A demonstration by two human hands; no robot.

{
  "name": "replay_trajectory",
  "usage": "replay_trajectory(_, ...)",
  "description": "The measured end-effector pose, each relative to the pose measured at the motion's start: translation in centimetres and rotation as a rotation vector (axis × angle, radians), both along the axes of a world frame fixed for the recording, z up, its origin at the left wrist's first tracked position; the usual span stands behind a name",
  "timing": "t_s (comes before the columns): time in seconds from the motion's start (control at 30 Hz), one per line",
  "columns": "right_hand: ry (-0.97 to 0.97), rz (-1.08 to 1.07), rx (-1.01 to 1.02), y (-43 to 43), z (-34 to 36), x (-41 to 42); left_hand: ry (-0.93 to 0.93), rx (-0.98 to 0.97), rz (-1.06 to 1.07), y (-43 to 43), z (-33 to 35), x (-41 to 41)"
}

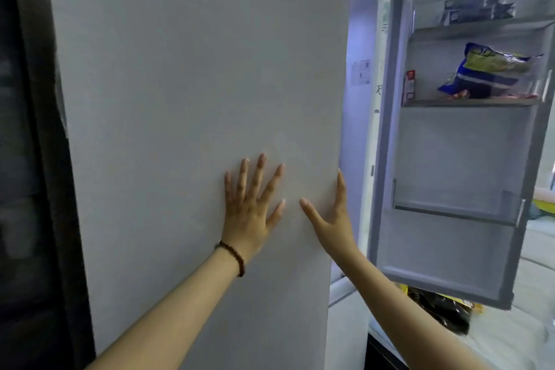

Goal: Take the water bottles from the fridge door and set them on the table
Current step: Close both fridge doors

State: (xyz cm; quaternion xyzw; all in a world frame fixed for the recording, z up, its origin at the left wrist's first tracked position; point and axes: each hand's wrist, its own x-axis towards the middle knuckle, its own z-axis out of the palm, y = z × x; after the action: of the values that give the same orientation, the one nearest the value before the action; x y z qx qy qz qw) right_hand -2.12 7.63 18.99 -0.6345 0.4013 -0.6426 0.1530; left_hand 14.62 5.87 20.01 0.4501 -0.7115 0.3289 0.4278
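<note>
1. Two bare forearms are seen nearest the camera, reaching up and forward from the bottom edge toward a closed fridge door.
2. A dark beaded bracelet is worn on the left wrist.
3. The left hand is laid flat against the pale door panel, fingers spread wide and nothing held.
4. The right hand is placed at the right-hand edge of that same panel; the thumb is stretched out across the front face, while the fingers are curled around the edge and mostly hidden, so what they touch cannot be told.
5. A second fridge door is swung open on the right, its inner side turned to the camera.
6. On a middle door shelf a blue and yellow bag is lying, with a small red-topped carton standing at the shelf's left end.
7. Dark flat packets are held in the uppermost door shelf.
8. No water bottles are visible in the open door's shelves; the lower bin looks bare.
9. A dark packet with yellow trim is seen below the open door.
10. A dark curtain is hanging along the left side.
</note>
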Motion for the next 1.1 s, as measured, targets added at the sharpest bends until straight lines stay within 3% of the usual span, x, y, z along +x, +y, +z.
replay_trajectory(0.47, -0.109, 0.382, -0.075, -18.6, -0.7, 1.5, -0.068, -0.088, 0.552, -12.0, -1.1, -0.1)
replay_trajectory(0.8, -0.16, 0.532, -0.055, -21.9, -2.0, 2.4, -0.079, -0.089, 0.682, -13.9, -1.5, 0.4)
replay_trajectory(0.97, -0.119, 0.586, -0.031, -21.7, -1.7, 1.6, -0.031, 0.046, 0.72, -13.0, -1.2, -0.6)
replay_trajectory(1.1, -0.047, 0.638, 0.043, -20.7, -2.0, -1.2, 0.112, 0.201, 0.658, -10.9, -1.1, -2.9)
